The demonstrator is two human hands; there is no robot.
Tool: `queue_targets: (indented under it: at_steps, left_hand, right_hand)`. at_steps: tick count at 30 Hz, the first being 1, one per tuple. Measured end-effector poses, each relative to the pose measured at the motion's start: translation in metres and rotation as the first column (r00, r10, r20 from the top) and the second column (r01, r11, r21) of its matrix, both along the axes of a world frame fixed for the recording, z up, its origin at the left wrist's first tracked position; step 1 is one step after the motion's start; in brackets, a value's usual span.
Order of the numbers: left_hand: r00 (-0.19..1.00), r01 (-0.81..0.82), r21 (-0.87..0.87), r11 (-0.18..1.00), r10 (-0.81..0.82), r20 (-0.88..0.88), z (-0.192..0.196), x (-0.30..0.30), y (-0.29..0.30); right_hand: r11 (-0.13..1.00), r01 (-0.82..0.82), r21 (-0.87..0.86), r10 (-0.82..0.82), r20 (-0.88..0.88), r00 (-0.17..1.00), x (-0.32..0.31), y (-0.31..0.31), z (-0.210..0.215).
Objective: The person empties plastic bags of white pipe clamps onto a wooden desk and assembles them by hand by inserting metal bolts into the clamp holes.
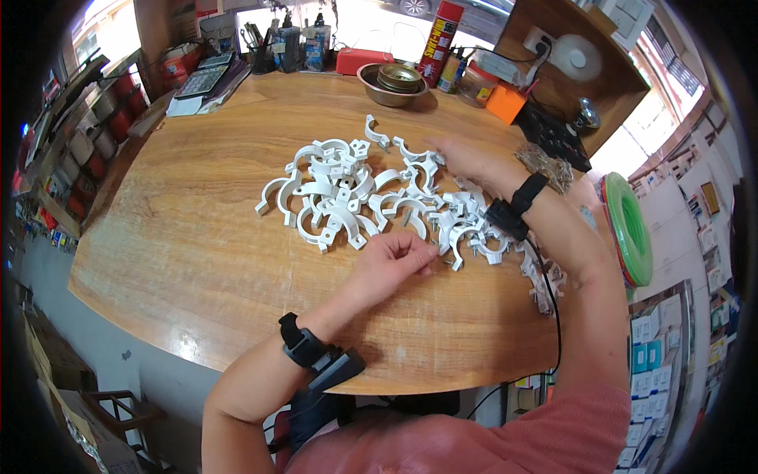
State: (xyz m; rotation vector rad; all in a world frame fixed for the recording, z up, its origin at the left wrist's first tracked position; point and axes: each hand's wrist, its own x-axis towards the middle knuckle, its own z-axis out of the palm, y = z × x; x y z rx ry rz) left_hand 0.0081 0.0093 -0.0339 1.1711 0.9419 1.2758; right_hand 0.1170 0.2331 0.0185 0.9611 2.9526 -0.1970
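Note:
A heap of white half-ring pipe clamps (339, 189) lies in the middle of the wooden table. More clamps (466, 217), some with small metal screws in them, spread to its right. My left hand (395, 262) is at the near edge of the clamps, thumb and fingers pinched together; whatever is between the fingertips is too small to make out. Farther back, my right hand (462, 160) reaches over the right-hand clamps, its fingertips beside a clamp at the far side. Its fingers are mostly hidden by the hand itself. A dark strap circles each wrist.
Loose screws in a clear bag (545, 167) lie at the right edge, by a black tray (553, 134). Metal bowls (392, 85), a red spray can (440, 43) and an orange box (505, 103) line the back. Green coiled hose (629, 229) stands right of the table.

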Motion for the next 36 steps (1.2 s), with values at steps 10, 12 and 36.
queue_targets:
  at_steps: [10,12,36]
  left_hand:
    - [0.984,-0.163,0.2,0.966,0.143,0.111,0.023,-0.006,-0.008]
    - [0.985,-0.06,0.25,0.966,0.017,0.171,0.025,-0.011,-0.012]
    - [0.972,-0.085,0.196,0.977,0.125,-0.2,0.023,0.018,-0.026]
  right_hand:
    - [0.661,-0.263,-0.703,-0.443,-0.648,0.619,0.057,-0.135,0.086]
    - [0.441,-0.51,-0.738,-0.555,-0.671,0.491,0.062,-0.167,0.065]
    - [0.848,-0.159,-0.505,-0.444,-0.842,0.307,0.057,-0.2,-0.03]
